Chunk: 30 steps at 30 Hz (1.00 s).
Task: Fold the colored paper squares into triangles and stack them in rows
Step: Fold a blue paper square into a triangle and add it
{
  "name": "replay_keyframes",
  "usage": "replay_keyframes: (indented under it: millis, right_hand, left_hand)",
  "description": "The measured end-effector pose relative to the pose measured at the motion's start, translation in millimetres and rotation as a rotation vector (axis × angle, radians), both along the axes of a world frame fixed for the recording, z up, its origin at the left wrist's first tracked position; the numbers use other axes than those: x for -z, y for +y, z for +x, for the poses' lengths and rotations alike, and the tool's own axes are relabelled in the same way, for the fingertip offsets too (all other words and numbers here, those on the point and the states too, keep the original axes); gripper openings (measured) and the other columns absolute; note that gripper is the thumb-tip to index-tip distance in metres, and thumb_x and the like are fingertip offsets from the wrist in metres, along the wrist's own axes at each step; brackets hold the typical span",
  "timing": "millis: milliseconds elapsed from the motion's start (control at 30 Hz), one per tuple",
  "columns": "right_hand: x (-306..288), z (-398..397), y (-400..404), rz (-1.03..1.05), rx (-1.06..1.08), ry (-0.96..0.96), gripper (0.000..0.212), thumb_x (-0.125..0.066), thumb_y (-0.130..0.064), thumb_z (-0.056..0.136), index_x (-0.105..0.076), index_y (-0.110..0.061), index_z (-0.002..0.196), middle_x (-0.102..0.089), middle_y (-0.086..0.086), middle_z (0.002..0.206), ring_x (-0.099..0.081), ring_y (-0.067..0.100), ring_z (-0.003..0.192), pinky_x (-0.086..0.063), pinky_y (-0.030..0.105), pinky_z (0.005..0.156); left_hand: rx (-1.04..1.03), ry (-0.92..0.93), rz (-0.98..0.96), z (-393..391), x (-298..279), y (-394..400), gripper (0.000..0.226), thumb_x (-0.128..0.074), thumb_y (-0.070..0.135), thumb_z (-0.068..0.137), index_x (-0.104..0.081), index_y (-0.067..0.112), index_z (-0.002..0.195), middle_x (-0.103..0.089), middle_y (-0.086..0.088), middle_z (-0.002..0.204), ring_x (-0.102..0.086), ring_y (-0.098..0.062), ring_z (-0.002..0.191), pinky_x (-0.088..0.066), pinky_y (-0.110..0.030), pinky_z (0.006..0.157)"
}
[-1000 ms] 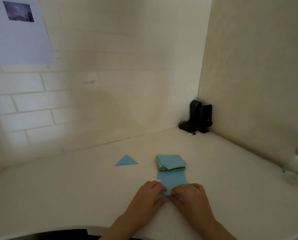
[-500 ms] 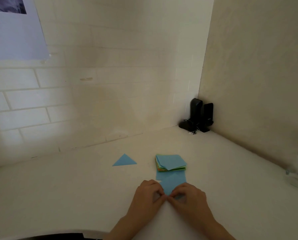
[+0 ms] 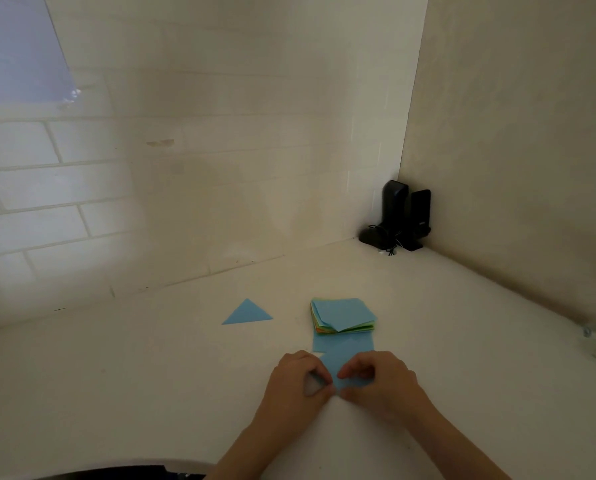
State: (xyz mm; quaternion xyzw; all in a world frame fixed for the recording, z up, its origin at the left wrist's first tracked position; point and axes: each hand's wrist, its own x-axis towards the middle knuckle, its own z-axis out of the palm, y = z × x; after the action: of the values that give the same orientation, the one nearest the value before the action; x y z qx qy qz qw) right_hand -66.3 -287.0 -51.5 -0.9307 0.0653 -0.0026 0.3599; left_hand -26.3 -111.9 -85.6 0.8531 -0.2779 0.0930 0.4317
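Both hands [image 3: 338, 384] pinching blue sheet's [image 3: 346, 351] near corner

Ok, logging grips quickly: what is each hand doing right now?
Left hand: fingers curled, pinching the near corner of the light blue paper square.
Right hand: fingers curled, pinching the same square.

Both hands [image 3: 338, 381] pinching blue paper square [image 3: 346, 355] near stack [image 3: 343, 315]

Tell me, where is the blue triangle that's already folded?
The folded blue triangle lies flat on the white table, left of the colored paper stack, beyond the hands.
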Motion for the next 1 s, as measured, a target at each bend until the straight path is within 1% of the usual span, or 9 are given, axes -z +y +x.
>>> replay_keyframes:
  millis: [100, 233, 367, 467, 633, 733, 833, 933, 1000]
  right_hand:
    - [0, -2, -3, 0.017, -0.024, 0.020, 0.018, -0.074, -0.040, 0.056, -0.063, -0.049, 0.066, -0.064, -0.024, 0.083, -0.057, -0.007, 0.084, -0.044, 0.033, 0.093]
    - [1, -8, -4, -0.008, -0.044, -0.052, 0.020, -0.072, -0.034, 0.068, -0.060, -0.050, 0.067, -0.061, -0.025, 0.089, -0.056, -0.005, 0.088, -0.042, 0.026, 0.093]
    - [5, -13, 1, -0.050, -0.046, -0.130, 0.012, -0.067, -0.049, 0.072, -0.058, -0.055, 0.067, -0.060, -0.023, 0.091, -0.053, -0.007, 0.089, -0.039, 0.027, 0.092]
    - [6, -16, 6, -0.145, -0.051, -0.170, 0.010, -0.062, -0.053, 0.075, -0.054, -0.050, 0.070, -0.056, -0.018, 0.095, -0.050, -0.003, 0.094, -0.033, 0.029, 0.088]
    - [3, -14, 3, -0.200, -0.144, -0.142, 0.015, -0.057, -0.048, 0.082, -0.049, -0.048, 0.070, -0.050, -0.016, 0.096, -0.046, -0.001, 0.095, -0.028, 0.031, 0.085]
    - [-3, -14, -11, -0.085, -0.276, -0.096, 0.005, -0.057, -0.050, 0.079, -0.055, -0.049, 0.074, -0.055, -0.017, 0.096, -0.051, 0.000, 0.094, -0.036, 0.033, 0.092]
    - [-3, -18, -30, 0.100, -0.355, -0.108, 0.010, -0.061, -0.050, 0.072, -0.062, -0.044, 0.081, -0.062, -0.012, 0.095, -0.059, 0.007, 0.092, -0.048, 0.034, 0.089]
    - [-3, -21, -39, 0.088, -0.362, -0.134, 0.007, -0.068, -0.038, 0.075, -0.064, -0.036, 0.081, -0.065, -0.008, 0.096, -0.060, 0.005, 0.086, -0.049, 0.023, 0.079]
    - [-3, -21, -39, 0.039, -0.357, -0.199, 0.007, -0.069, -0.034, 0.076, -0.063, -0.035, 0.079, -0.064, -0.010, 0.094, -0.057, 0.000, 0.083, -0.041, 0.012, 0.072]
  left_hand:
    - [0.005, 0.032, -0.002, 1, -2, 0, 0.015, -0.057, 0.047, 0.059, -0.061, 0.037, 0.071, -0.061, 0.014, 0.083, -0.052, -0.002, 0.087, -0.035, -0.010, 0.079]
    - [0.029, 0.105, -0.010, 4, -5, 4, 0.014, -0.060, 0.040, 0.059, -0.061, 0.042, 0.073, -0.062, 0.014, 0.087, -0.055, -0.001, 0.090, -0.038, -0.010, 0.082]
    - [0.080, 0.177, 0.039, 9, -7, 11, 0.031, -0.068, 0.015, 0.066, -0.061, 0.042, 0.081, -0.062, 0.013, 0.096, -0.053, 0.004, 0.095, -0.035, -0.004, 0.082]
    - [0.120, 0.184, 0.047, 9, -8, 15, 0.034, -0.067, 0.017, 0.068, -0.059, 0.043, 0.088, -0.061, 0.015, 0.101, -0.052, 0.006, 0.099, -0.036, -0.005, 0.085]
    - [0.155, 0.031, 0.037, -5, -11, 17, 0.036, -0.063, 0.031, 0.063, -0.060, 0.041, 0.097, -0.058, 0.024, 0.105, -0.050, 0.003, 0.103, -0.035, -0.010, 0.089]
    - [0.158, -0.097, 0.045, -10, -7, 16, 0.045, -0.064, 0.026, 0.061, -0.057, 0.036, 0.104, -0.057, 0.024, 0.110, -0.050, 0.001, 0.105, -0.039, -0.019, 0.092]
    - [0.128, -0.219, 0.158, -8, -5, 14, 0.036, -0.060, 0.025, 0.066, -0.056, 0.035, 0.100, -0.062, 0.020, 0.101, -0.056, -0.005, 0.096, -0.049, -0.036, 0.080]
    - [0.134, -0.258, 0.234, -6, -2, 10, 0.020, -0.055, 0.027, 0.075, -0.058, 0.033, 0.094, -0.063, 0.016, 0.095, -0.055, -0.009, 0.086, -0.049, -0.036, 0.073]
    - [0.128, -0.263, 0.241, -8, -4, 6, 0.014, -0.053, 0.033, 0.079, -0.061, 0.032, 0.091, -0.062, 0.016, 0.093, -0.051, -0.007, 0.083, -0.047, -0.033, 0.072]
